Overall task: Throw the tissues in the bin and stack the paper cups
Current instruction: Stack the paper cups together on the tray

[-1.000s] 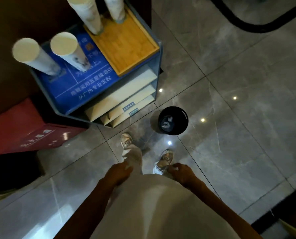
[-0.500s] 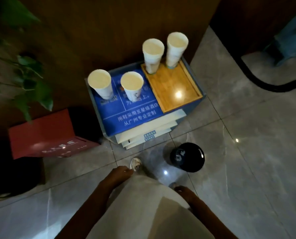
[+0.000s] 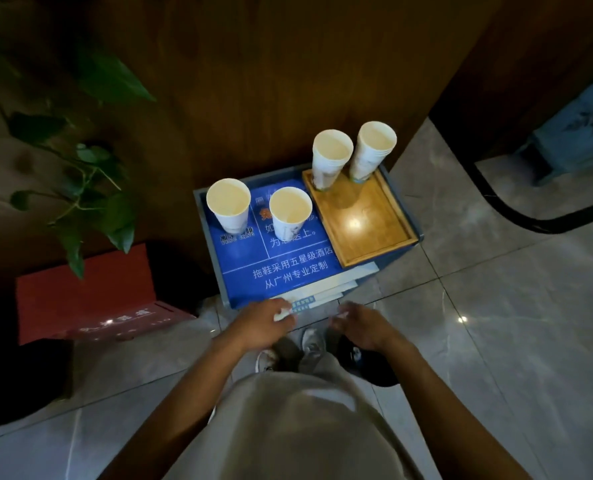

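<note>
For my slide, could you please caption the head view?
Both hands reach toward four paper cup stacks on a small blue stand.

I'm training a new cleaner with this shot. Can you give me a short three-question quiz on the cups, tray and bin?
1. How many paper cups or cup stacks stand on the blue cabinet top?
2. True or false: every cup stands on the wooden tray.
3. Where is the black bin? A) on the cabinet B) on the floor, partly hidden by the right hand C) inside the red box

Key:
1. Four: left cup, middle cup, rear cup, tall stack.
2. False; only two do.
3. B
</note>
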A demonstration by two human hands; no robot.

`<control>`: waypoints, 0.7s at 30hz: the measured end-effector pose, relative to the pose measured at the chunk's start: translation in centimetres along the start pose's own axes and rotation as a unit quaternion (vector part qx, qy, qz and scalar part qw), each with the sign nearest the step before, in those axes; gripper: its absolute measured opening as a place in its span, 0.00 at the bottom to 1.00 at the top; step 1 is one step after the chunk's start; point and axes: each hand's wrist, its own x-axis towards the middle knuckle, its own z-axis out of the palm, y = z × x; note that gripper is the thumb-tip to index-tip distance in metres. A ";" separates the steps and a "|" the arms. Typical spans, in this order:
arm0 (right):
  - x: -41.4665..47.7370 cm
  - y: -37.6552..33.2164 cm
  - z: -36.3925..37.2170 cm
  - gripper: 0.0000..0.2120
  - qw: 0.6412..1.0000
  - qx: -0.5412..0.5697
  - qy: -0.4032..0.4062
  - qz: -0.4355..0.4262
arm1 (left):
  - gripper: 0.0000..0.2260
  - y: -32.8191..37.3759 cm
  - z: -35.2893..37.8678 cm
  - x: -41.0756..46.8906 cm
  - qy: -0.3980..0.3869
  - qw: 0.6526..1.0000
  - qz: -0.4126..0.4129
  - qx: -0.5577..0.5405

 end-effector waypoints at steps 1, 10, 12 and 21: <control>0.2 -0.9 -1.5 0.26 1.000 -0.009 0.013 -0.012 | 0.18 1.2 -1.1 0.3 0.005 1.000 0.013 0.004; 1.4 -7.2 -14.3 0.32 0.986 -0.032 0.117 -0.113 | 0.20 11.9 -10.0 2.1 0.106 0.972 0.175 0.118; 2.0 -7.9 -17.1 0.31 0.978 -0.040 0.154 -0.132 | 0.20 14.0 -11.5 3.0 0.122 0.965 0.193 0.132; 6.4 -9.9 -28.2 0.27 0.957 -0.072 0.229 -0.161 | 0.23 20.6 -15.3 10.8 0.161 0.962 0.159 0.155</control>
